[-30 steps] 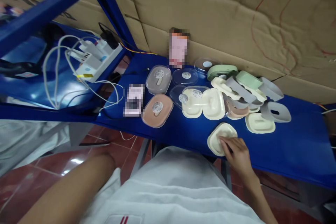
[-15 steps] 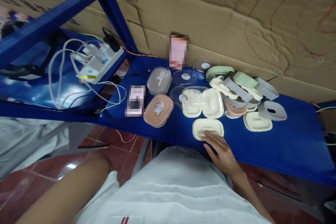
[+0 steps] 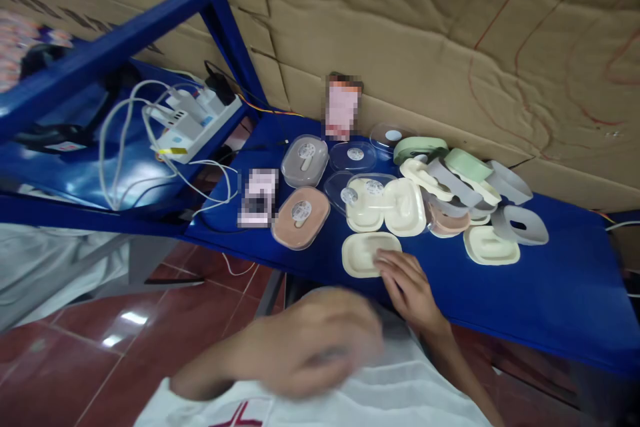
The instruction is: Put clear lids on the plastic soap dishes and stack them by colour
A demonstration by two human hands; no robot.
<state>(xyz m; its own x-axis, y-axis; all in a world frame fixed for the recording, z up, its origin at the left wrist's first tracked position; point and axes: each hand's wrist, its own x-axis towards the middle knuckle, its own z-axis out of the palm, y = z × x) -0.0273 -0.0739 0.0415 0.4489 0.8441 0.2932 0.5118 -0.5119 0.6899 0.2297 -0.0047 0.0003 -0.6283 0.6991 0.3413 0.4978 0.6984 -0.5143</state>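
My right hand [image 3: 407, 287] grips the right edge of a shallow cream plastic tray [image 3: 361, 259] lying near the table's front edge. Its fingertips rest on the rim. Blurred by motion, my left hand [image 3: 320, 340] hangs in front of my torso; its fingers are smeared and whether it holds anything is unclear. Just behind the tray are a cream part [image 3: 404, 208] and another cream part partly under a clear lid [image 3: 373, 185]. To the left sit a pink-brown box [image 3: 301, 223] and a grey box [image 3: 304, 163], both with clear labelled lids.
Grey rings [image 3: 520, 223], green parts [image 3: 423, 147] and cream pieces [image 3: 490, 250] pile up at right. A phone [image 3: 343, 107] leans on the cardboard [image 3: 425, 47]; a blurred-out flat item [image 3: 259, 197] lies left. Beyond are a power strip [image 3: 200, 127] and white cables [image 3: 105, 153].
My left hand has come up into view before my torso. The cream tray has slid to the left along with my right hand.
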